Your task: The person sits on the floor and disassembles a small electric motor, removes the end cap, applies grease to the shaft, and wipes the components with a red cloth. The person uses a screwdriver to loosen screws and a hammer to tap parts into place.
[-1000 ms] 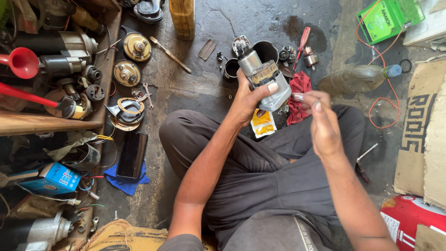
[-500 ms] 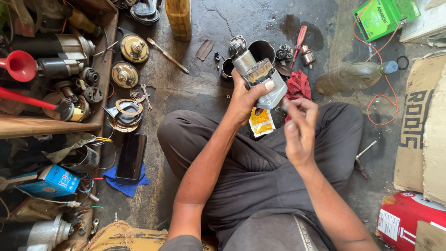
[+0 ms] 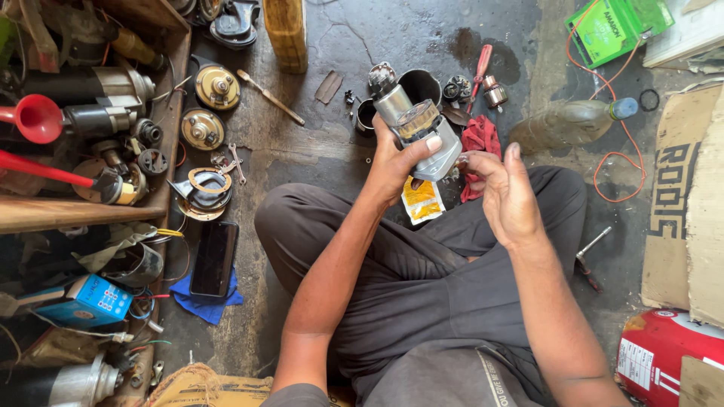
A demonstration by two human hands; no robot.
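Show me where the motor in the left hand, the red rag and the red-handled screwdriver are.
motor (image 3: 422, 136), head view, on its grey metal body.
red rag (image 3: 480, 139), head view, on its middle fold.
red-handled screwdriver (image 3: 483, 62), head view, on the handle.

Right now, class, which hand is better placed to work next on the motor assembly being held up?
Probably the right hand: it is open beside the grey motor assembly, fingertips near its lower end, while the left hand is wrapped around it.

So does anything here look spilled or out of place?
Yes. A dark wet-looking stain spreads over the floor beyond the motor part in the left hand, and a plastic bottle lies on its side nearby.
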